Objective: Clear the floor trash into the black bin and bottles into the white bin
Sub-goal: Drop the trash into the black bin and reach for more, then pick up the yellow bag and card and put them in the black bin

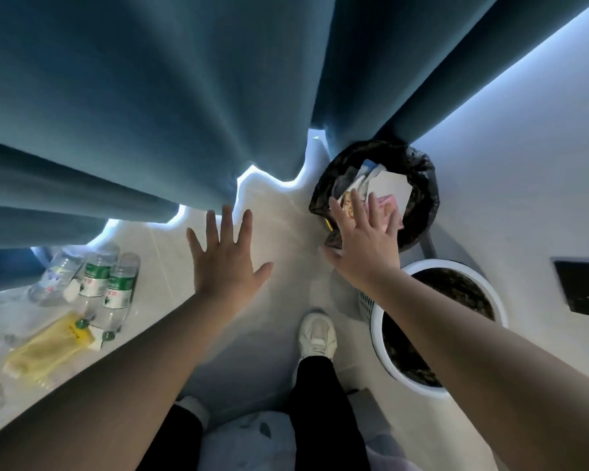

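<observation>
The person's left hand (225, 256) is flat and spread wide over the floor (286, 212), with nothing in it. The right hand (364, 239) reaches over the black bin (422, 185), fingers straight, lying on top of the trash (388, 185) piled inside; it grabs nothing. The black bin stands by the blue curtain (150, 96). The white bin (490, 300) is just beside it, nearer the person, under the right arm. Three clear bottles (96, 277) with green labels lie side by side on the floor far to the left. A yellow packet (48, 345) lies near them. One white shoe (317, 334) stands between the arms.
</observation>
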Available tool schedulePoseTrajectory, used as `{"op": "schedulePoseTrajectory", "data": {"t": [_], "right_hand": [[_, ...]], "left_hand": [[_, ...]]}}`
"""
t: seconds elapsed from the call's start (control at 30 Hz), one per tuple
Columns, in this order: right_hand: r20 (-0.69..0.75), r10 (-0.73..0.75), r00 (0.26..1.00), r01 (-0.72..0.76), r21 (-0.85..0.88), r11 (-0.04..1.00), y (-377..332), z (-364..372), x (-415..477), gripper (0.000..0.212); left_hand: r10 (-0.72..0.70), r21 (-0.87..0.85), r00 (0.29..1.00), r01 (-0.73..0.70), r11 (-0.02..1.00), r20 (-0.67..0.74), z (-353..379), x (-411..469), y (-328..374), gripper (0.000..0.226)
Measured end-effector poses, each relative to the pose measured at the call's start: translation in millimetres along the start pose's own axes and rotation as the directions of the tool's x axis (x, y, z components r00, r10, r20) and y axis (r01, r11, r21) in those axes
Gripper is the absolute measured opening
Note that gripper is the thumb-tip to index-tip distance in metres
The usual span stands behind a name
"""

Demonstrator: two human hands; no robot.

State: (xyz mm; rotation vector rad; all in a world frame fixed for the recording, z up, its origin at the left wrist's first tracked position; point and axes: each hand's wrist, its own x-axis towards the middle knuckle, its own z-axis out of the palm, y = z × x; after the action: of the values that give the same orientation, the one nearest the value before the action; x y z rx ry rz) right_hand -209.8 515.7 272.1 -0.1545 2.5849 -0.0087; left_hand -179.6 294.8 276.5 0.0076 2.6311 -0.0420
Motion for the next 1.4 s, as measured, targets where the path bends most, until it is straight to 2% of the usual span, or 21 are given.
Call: {"op": "schedulePoseTrajectory", "data": {"t": [0.23, 0.37, 0.67, 0.87, 1.0, 1.33, 1.4], "right_hand": [[0.080, -0.182, 0.980, 0.187, -0.047, 0.981, -127, 6, -28, 0.083], [0.089, -0.324, 0.942, 0.333, -0.115, 0.936, -218, 10, -42, 0.083], [0.202, -0.529, 0.824, 0.566, -0.239, 0.789, -418, 29, -79, 0.081], [0.282, -0.524, 0.803, 0.592, -0.285, 0.754, -505, 36, -100, 0.082], [0.314, -0.493, 0.812, 0.576, -0.293, 0.763, -537, 44, -104, 0.081], [0.419, -0.497, 0.759, 0.626, -0.263, 0.734, -595, 51, -90, 0.083], [0.414, -0.521, 0.746, 0.646, -0.264, 0.716, -610, 65, -73, 0.082]], "left_hand": [[-0.163, -0.054, 0.985, 0.166, 0.985, 0.055, 24, -74, -105, 0.089], [-0.289, -0.074, 0.954, 0.295, 0.953, 0.081, 44, -121, -181, 0.089], [-0.555, -0.230, 0.811, 0.585, 0.778, 0.185, 104, -229, -351, 0.092], [-0.562, -0.267, 0.786, 0.617, 0.740, 0.259, 131, -278, -429, 0.091], [-0.535, -0.258, 0.803, 0.592, 0.763, 0.262, 140, -290, -456, 0.090], [-0.564, -0.274, 0.728, 0.677, 0.683, 0.390, 151, -292, -507, 0.085], [-0.557, -0.285, 0.733, 0.671, 0.684, 0.390, 166, -275, -515, 0.083]]}}
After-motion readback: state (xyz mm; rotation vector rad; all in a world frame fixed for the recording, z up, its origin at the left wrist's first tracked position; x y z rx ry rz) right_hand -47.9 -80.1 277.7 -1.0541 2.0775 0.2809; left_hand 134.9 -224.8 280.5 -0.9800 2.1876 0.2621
